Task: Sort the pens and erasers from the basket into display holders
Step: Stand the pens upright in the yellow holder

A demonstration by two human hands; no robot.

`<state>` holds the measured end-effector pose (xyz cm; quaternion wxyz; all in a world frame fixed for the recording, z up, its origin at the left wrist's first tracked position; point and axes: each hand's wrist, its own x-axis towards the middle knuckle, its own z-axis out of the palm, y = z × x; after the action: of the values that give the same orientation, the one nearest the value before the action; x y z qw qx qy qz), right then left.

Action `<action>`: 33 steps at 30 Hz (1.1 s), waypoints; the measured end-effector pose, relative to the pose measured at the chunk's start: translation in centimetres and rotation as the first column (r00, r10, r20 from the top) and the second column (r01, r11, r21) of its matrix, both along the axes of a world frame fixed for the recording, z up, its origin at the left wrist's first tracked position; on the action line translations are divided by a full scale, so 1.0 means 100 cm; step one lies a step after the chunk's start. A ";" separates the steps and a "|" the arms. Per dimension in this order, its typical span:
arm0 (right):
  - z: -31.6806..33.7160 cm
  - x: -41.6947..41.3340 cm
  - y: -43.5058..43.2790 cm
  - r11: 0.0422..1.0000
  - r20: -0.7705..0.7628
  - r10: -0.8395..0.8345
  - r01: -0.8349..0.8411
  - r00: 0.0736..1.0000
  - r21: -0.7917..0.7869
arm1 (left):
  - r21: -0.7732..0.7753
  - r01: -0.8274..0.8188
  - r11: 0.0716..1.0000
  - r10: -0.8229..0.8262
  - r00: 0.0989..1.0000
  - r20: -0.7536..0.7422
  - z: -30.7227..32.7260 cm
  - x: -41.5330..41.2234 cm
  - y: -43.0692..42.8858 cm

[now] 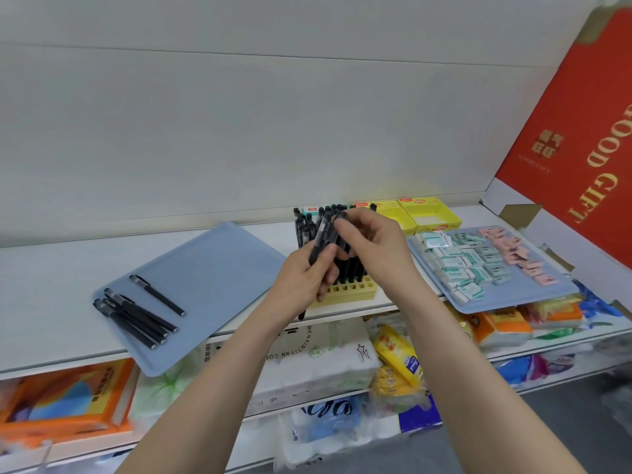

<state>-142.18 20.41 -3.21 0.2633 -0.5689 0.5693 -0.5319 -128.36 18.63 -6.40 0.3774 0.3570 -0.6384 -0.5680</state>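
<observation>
White shelf [51, 268] carries two blue trays [212, 268]; yellow holder [355, 290]; boxes [427, 213].

A single head-worn wide-angle camera is looking forward and down from above the person's forearms, sitting close to a white shelf [51, 268] that is running across mid-frame. It is facing the back wall at 12 o'clock, taking in a red box [581, 131] at 2 o'clock and lower shelves at 6 o'clock.
</observation>
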 end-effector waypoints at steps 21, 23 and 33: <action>-0.057 -0.051 0.001 0.918 -0.440 -0.396 0.365 0.806 -0.158 | 0.037 -0.284 0.958 0.286 0.955 -0.073 -0.015 0.029 -0.003; -0.058 -0.048 0.001 0.929 -0.463 -0.365 0.346 0.808 -0.129 | 0.027 -0.289 0.957 0.290 0.953 -0.088 -0.015 0.031 -0.002; -0.035 -0.021 0.003 0.838 -0.383 -0.543 0.449 0.747 -0.312 | -0.059 -0.224 0.973 0.223 0.975 -0.019 -0.016 0.042 0.000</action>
<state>-144.27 20.67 -6.67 -0.0879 -0.5281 0.6893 -0.4881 -124.20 18.59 -8.04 0.4535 0.4115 -0.6088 -0.5044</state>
